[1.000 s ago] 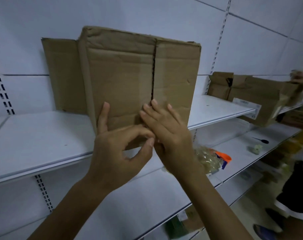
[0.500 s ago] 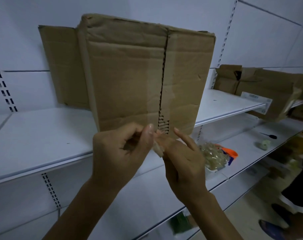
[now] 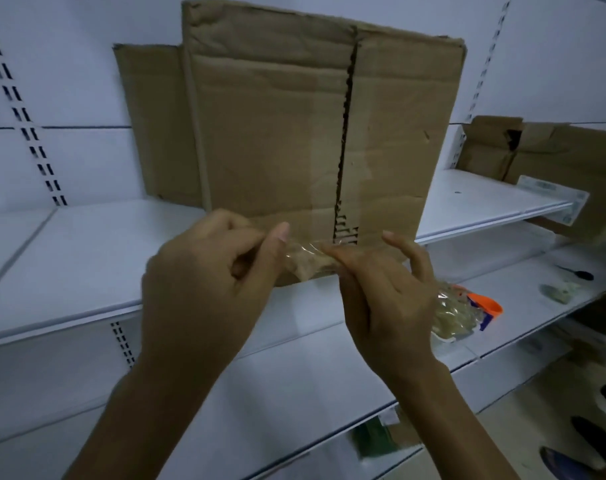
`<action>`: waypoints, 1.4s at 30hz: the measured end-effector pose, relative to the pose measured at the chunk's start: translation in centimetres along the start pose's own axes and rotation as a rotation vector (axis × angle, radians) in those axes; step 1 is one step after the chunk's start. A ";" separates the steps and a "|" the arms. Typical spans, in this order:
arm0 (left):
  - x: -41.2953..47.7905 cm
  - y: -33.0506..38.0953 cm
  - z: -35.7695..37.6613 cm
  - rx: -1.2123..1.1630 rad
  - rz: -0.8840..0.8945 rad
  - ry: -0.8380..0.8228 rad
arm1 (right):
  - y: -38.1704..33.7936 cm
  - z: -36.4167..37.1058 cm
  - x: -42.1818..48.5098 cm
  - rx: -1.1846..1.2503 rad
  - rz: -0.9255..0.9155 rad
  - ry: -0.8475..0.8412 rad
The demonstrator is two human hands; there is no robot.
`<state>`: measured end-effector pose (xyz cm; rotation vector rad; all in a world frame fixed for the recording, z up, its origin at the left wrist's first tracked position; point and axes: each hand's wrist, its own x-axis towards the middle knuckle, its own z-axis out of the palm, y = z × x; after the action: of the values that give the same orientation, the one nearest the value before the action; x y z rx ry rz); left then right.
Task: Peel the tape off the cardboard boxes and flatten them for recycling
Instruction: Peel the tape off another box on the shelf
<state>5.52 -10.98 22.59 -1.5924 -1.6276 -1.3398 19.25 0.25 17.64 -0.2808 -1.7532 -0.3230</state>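
A brown cardboard box (image 3: 270, 133) stands on its side on a white shelf (image 3: 69, 258), its taped bottom facing me. The seam between its two flaps is split open from top to near the bottom edge. A crumpled strip of clear tape (image 3: 306, 259) stretches between my two hands just below the box's lower edge. My left hand (image 3: 204, 289) pinches one end with thumb and fingers. My right hand (image 3: 381, 292) pinches the other end, its index finger sticking up. Whether the strip still clings to the box is hard to tell.
A second opened cardboard box (image 3: 554, 161) lies on the same shelf at the right. On the lower shelf (image 3: 260, 393) sit a clear plastic bag with orange and blue items (image 3: 464, 313), a small pale lump (image 3: 561, 292) and a dark tool (image 3: 578, 273). Someone's shoes (image 3: 568, 459) show at bottom right.
The tape came off the lower seam: my hands moved from pressing on the box face down to its bottom edge, then apart, stretching the strip between them. The view moved closer.
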 end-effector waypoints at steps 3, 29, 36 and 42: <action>0.2 -0.1 -1.7 0.182 -0.100 0.059 | 0.2 0.3 0.8 0.140 0.178 0.035; 12.0 6.8 2.2 0.958 0.256 -0.052 | 7.5 -7.7 7.7 1.156 0.667 -0.016; 13.1 5.1 3.9 0.820 -0.037 -0.164 | 7.0 -6.1 3.7 1.263 0.785 -0.094; 12.9 5.6 4.7 0.854 -0.052 -0.160 | 6.4 -6.8 2.9 1.219 0.776 -0.037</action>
<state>9.55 -1.93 33.58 -1.1354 -1.9625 -0.4021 27.17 3.73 22.24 -0.0449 -1.4489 1.2728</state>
